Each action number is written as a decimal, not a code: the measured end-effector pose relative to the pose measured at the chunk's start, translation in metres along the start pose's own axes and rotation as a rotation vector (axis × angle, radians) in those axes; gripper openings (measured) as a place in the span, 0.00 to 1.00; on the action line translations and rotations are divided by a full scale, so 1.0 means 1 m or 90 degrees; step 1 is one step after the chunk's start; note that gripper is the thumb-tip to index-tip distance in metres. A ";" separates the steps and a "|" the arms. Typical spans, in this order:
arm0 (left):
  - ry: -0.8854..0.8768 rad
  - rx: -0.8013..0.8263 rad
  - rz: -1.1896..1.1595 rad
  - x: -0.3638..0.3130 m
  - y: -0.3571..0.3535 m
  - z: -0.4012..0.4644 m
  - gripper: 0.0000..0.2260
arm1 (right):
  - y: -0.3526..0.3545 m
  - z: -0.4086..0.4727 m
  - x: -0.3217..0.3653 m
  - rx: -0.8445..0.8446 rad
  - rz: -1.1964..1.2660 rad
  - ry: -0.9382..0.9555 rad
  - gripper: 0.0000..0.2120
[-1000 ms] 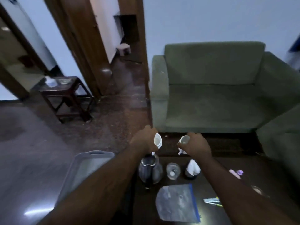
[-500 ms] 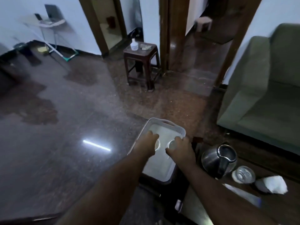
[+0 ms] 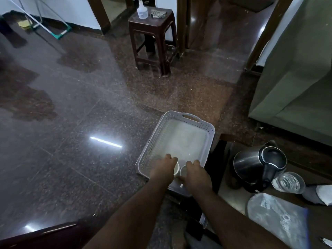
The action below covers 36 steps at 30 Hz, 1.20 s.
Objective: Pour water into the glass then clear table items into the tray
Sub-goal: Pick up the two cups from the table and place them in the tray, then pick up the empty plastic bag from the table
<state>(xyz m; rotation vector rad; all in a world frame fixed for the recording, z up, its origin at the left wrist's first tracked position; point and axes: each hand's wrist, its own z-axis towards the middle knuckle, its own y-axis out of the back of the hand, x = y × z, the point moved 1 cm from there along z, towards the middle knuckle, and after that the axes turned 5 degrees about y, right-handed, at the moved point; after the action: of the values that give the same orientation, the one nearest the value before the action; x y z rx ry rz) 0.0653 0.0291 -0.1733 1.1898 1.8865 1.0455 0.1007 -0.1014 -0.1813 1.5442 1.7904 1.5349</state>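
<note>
Two small white cups are being held low over the near end of the tray [image 3: 210, 133], one by the left hand [image 3: 164, 168], the other [image 3: 183, 171] by the right hand [image 3: 195, 174], each grip closed around its cup. If they are released before touching down, they could tip or knock together. The kettle [image 3: 251, 164] and glass [image 3: 288, 182] remain on the counter [image 3: 231, 196] at right; a careless return reach could upset the glass.

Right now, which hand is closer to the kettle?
Right. The right hand is at the tray's near end, beside the kettle; the left hand sits farther left, beyond it.
</note>
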 end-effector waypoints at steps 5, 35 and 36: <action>-0.010 0.028 0.048 -0.002 -0.010 0.010 0.21 | -0.010 0.010 -0.004 0.031 -0.003 -0.003 0.24; -0.457 -0.180 0.137 -0.275 0.098 -0.066 0.40 | 0.192 -0.197 -0.170 -0.299 -0.215 -0.244 0.46; -0.482 -0.178 0.137 -0.295 0.093 -0.072 0.40 | 0.193 -0.213 -0.182 -0.306 -0.204 -0.270 0.47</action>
<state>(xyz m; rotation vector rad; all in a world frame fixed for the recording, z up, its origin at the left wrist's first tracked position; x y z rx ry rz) 0.1476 -0.2389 -0.0243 1.3823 1.0148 0.7700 0.0977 -0.3948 -0.0075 1.1692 1.2429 1.2454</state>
